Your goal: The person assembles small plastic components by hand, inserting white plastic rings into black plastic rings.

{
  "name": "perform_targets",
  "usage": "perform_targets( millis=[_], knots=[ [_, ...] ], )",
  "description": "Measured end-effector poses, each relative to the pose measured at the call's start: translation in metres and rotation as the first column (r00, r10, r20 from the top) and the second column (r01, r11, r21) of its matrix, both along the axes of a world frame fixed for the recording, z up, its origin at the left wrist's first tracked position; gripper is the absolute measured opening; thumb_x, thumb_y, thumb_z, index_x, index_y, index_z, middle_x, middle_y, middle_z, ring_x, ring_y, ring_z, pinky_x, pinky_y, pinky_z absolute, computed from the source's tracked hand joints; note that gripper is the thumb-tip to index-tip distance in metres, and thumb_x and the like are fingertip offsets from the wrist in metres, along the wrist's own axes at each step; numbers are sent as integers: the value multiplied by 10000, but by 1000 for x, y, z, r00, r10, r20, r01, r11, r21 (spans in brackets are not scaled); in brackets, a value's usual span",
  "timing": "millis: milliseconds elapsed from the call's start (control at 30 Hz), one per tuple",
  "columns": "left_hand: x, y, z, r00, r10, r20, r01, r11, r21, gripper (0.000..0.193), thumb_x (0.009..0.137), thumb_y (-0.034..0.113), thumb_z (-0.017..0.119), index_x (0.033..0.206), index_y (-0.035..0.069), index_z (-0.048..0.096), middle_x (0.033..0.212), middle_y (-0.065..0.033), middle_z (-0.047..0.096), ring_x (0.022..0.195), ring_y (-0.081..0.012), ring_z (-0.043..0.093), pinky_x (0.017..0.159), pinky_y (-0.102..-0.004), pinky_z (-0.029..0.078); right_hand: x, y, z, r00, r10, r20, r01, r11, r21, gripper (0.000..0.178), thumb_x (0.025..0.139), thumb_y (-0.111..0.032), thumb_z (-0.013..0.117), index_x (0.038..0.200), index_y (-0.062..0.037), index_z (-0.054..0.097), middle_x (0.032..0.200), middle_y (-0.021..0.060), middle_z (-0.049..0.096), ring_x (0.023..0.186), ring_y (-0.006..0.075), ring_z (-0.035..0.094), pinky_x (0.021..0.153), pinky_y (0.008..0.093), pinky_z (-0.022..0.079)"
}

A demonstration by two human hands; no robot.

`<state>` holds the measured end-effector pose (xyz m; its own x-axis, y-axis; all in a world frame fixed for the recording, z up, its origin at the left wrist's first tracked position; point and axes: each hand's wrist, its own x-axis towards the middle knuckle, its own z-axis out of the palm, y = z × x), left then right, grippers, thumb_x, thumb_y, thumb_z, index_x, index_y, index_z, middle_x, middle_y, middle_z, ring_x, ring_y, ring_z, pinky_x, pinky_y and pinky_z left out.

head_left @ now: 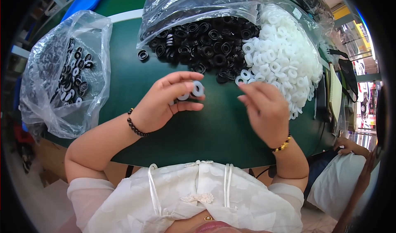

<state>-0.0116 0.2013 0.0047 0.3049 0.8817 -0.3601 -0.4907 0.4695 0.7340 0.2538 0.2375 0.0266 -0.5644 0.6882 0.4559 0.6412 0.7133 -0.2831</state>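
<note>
My left hand (165, 94) is closed around a few white plastic rings (197, 89), held between thumb and fingers above the table. Over the near edge of a heap of white rings (284, 55), my right hand (266, 109) is bent downward with thumb and forefinger slightly apart. Its forefinger tip reaches a loose white ring (239, 80) at the heap's edge; no ring shows between the fingers. Left of the white heap, black ring-shaped parts (206, 43) spill from a clear plastic bag (198, 2). One black part (142, 54) lies apart from them.
A clear bag (93, 105) at the left contains black parts with white rings among them (76, 74). Everything rests on a dark green table (173, 146). Another person's hand (350, 146) shows at the lower right. Beside the white heap stand notebook-like items (335, 92).
</note>
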Motion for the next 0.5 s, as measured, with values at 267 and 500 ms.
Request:
perform_targets(
  millis=[267, 500],
  knots=[
    [-3, 21, 0, 506, 278, -816, 313, 822, 475, 135, 905, 121, 719, 1000, 55, 649, 826, -35, 633, 731, -102, 602, 555, -238, 475, 25, 20, -2, 975, -129, 183, 150, 984, -102, 214, 776, -67, 731, 982, -68, 674, 954, 80, 664, 906, 304, 624, 763, 381, 520],
    [10, 23, -17, 105, 727, -679, 651, 466, 600, 199, 807, 40, 743, 1001, 45, 695, 1034, -89, 634, 852, -272, 650, 722, -349, 541, 21, 14, 13, 960, -81, -269, -121, 747, -654, 222, 911, -97, 689, 1120, -49, 635, 1043, 76, 674, 963, 189, 664, 784, 291, 525]
  ],
)
